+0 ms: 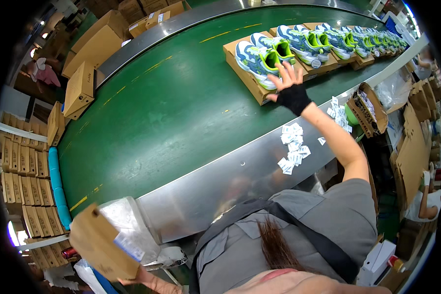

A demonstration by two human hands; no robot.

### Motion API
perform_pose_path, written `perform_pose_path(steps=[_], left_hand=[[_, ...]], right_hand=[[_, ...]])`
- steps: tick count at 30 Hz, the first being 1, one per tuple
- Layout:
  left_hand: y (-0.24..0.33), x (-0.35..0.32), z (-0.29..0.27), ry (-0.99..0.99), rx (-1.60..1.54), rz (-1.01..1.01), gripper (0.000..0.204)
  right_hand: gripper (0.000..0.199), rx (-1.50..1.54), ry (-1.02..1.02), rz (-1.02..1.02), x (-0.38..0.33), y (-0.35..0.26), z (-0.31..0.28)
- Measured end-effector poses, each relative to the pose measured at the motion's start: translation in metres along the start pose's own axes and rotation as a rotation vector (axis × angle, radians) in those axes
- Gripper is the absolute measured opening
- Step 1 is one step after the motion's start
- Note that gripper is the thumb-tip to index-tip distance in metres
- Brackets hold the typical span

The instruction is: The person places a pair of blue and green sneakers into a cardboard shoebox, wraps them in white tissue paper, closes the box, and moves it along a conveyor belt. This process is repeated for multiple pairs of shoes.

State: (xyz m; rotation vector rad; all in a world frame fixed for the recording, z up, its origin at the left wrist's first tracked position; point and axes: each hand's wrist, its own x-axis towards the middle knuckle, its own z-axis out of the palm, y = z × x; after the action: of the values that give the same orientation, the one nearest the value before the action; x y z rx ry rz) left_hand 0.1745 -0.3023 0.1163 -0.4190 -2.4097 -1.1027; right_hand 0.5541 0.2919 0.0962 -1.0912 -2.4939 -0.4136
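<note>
My left hand [144, 279], low at the left, grips the end of a closed brown cardboard shoe box [103, 245], which is tilted; most of the fingers are hidden beneath it. My right hand [289, 85], in a black fingerless glove, is stretched over the conveyor with its fingers spread. It is by the heel of the nearest white, blue and lime-green sneaker [259, 61]; whether it touches the shoe I cannot tell. That pair sits on a brown box [259, 95], at the front of a long row of similar pairs on boxes.
The green conveyor belt [166, 122] curves ahead, edged by a metal ledge [220, 181]. Small white packets [294, 147] lie in heaps on the ledge. A clear plastic bin [132, 220] stands at its left end. Stacked shoe boxes [22, 191] fill the far left; an open carton [370, 110] sits right.
</note>
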Motion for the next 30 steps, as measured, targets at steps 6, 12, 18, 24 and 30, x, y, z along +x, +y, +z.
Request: perform_pose_path(steps=[6,12,18,24,30], left_hand=[[-0.035,-0.071,-0.069,0.53,-1.039,-1.202,0.103],[-0.019,-0.096,-0.004,-0.025,-0.985,-1.366,0.075],[0.149,-0.092,0.138,-0.578,-0.528,-0.661,0.049],[0.288,-0.109,0.272,-0.93,-0.536,0.34,0.036],[0.285,-0.157,0.323,-1.511,0.041,0.262,0.043]], right_hand=[[0.07,0.026,-0.55,0.075,0.063,0.07,0.026],[0.078,0.394,-0.409,0.069,0.101,0.081,-0.009],[0.056,0.74,-0.401,-0.362,0.042,0.024,-0.038],[0.046,0.774,-0.227,-1.03,-0.049,-0.096,0.001],[0.031,1.453,-0.627,-0.616,-0.073,-0.109,0.04]])
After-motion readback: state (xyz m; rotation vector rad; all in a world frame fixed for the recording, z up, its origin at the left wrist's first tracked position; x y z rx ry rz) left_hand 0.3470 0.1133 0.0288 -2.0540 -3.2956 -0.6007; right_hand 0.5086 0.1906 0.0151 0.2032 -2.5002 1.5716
